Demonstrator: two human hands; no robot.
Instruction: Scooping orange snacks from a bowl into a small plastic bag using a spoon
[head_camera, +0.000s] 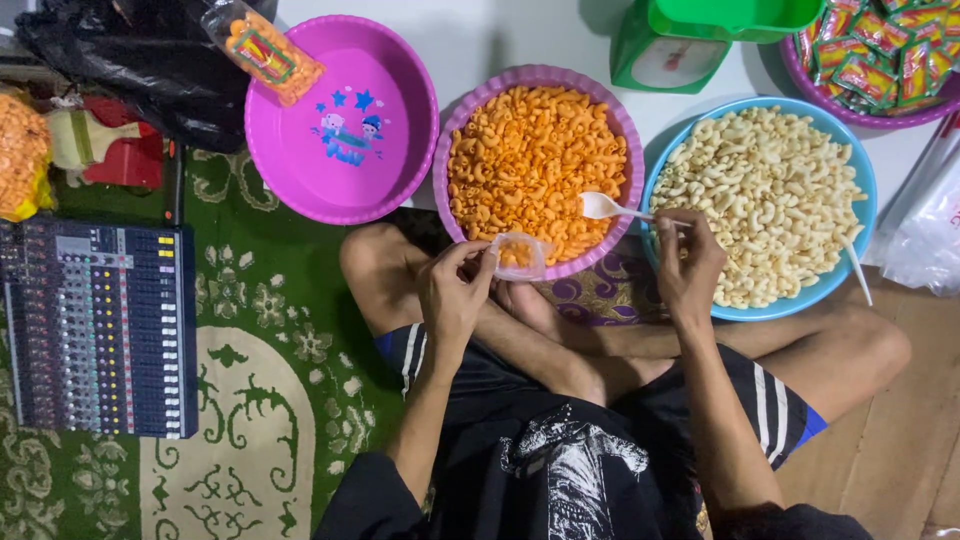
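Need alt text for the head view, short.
A seated person's left hand holds a small clear bag at the rim of a purple bowl of orange snacks, while the right hand holds a white spoon over it. A blue bowl of pale snacks sits beside.

floor: green patterned carpet (260, 400) | bare wood boards (900, 450) at right | light: soft, even
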